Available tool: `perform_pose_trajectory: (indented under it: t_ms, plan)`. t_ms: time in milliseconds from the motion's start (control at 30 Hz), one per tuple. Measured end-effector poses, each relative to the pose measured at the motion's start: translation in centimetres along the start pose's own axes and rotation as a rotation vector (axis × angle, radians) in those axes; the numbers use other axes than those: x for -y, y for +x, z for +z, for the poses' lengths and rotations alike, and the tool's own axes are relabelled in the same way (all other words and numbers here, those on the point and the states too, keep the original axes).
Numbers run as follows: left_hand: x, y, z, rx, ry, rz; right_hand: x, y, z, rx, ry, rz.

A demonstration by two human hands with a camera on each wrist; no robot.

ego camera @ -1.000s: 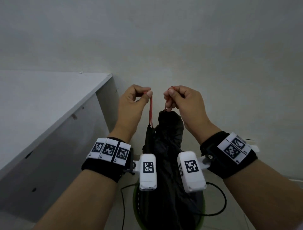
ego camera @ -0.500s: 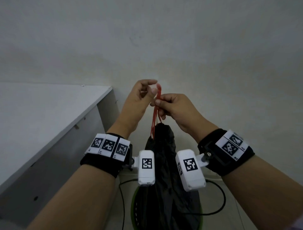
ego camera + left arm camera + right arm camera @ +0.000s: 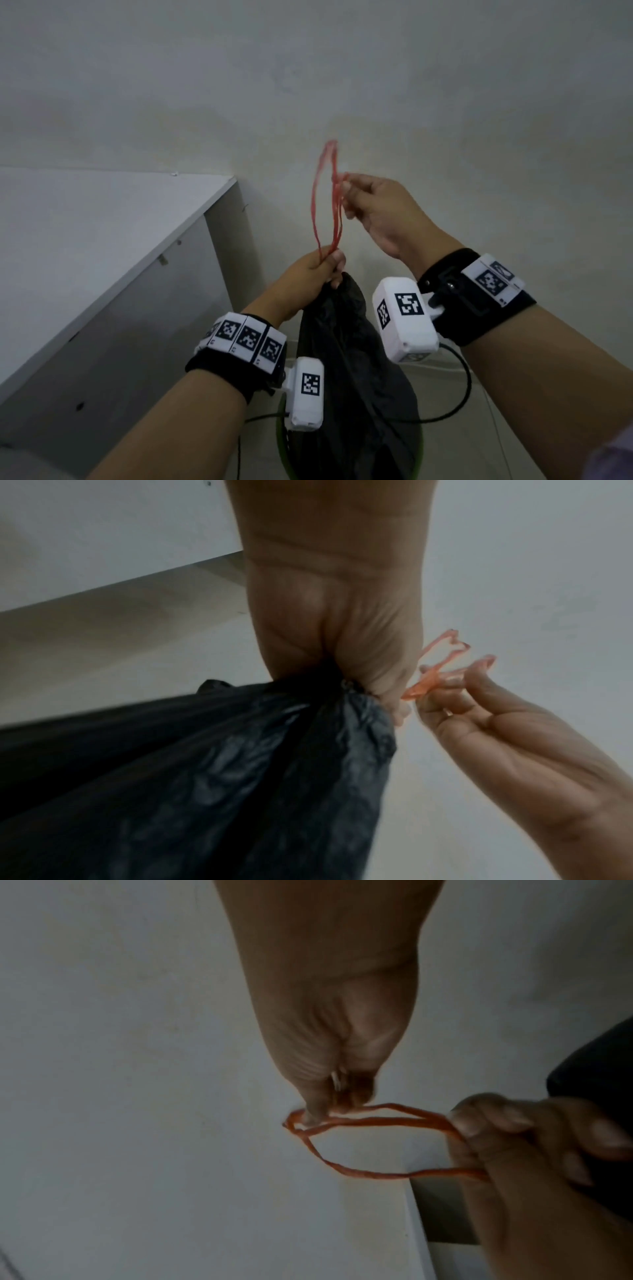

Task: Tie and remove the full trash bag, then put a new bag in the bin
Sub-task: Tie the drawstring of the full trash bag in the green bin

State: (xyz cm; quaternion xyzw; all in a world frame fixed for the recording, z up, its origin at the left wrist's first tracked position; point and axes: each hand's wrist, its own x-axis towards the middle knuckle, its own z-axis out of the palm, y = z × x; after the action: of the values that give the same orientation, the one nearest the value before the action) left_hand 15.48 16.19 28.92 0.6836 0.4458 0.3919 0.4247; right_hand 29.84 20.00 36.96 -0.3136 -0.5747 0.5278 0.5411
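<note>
A full black trash bag [image 3: 346, 370] hangs gathered above a green-rimmed bin [image 3: 282, 431] at the bottom of the head view. My left hand [image 3: 318, 270] grips the bunched neck of the bag [image 3: 291, 723], where the red drawstring loops [image 3: 329, 202] come out. My right hand [image 3: 370, 209] is higher and to the right and pinches those loops near their upper part. In the right wrist view the red drawstring [image 3: 359, 1139] stretches from my right hand's fingertips [image 3: 318, 1112] to my left hand [image 3: 507, 1137].
A white cabinet or shelf [image 3: 102, 257] stands at the left, close to the bin. A plain pale wall [image 3: 445, 102] is right behind the bag. A black cable [image 3: 459, 387] runs from the right wrist camera across the bag.
My left hand has dropped from the drawstring down to the bag's neck and closed round it. My right hand has risen and pulled the red loops up and to the right.
</note>
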Motion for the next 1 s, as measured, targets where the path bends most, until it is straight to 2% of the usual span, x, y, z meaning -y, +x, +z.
perform_pose_trajectory:
  t_ms: [100, 167, 333, 467, 533, 600, 700, 767, 833, 900, 1000]
  plan:
    - [0.2, 0.3, 0.0, 0.013, 0.009, 0.002, -1.5, -0.9, 0.2, 0.139, -0.235, 0.174]
    - [0.2, 0.4, 0.0, 0.021, 0.041, -0.002, -1.8, -1.5, 0.1, 0.184, -0.242, 0.233]
    - [0.1, 0.6, -0.3, 0.01, -0.012, -0.01, -1.8, -1.7, -0.5, 0.155, -0.312, 0.23]
    - [0.3, 0.8, -0.4, 0.016, 0.027, -0.032, -2.1, -2.2, -1.4, 0.372, -0.413, 0.217]
    - [0.4, 1.0, -0.2, 0.027, 0.014, -0.034, -2.3, -2.3, -1.3, 0.348, -0.368, 0.165]
    - [0.5, 1.0, 0.1, 0.014, 0.0, -0.041, -2.5, -2.1, -1.2, 0.239, -0.313, 0.126]
    - [1.1, 0.7, 0.5, 0.058, 0.043, -0.1, -2.5, -1.6, -1.1, 0.095, -0.247, 0.147]
    - [1.7, 0.1, 0.6, 0.128, -0.023, -0.139, -2.6, -1.1, -1.2, 0.045, -0.184, 0.154]
    - [2.2, -0.3, 0.7, 0.113, -0.074, -0.161, -2.9, -0.9, -1.4, -0.005, -0.083, 0.177]
    - [2.6, -0.3, 0.8, 0.061, -0.038, -0.162, -3.5, -1.0, -1.6, -0.007, 0.02, 0.228]
    - [2.7, -0.2, 1.0, 0.025, -0.029, -0.173, -4.6, -1.6, -1.8, 0.159, -0.061, 0.331]
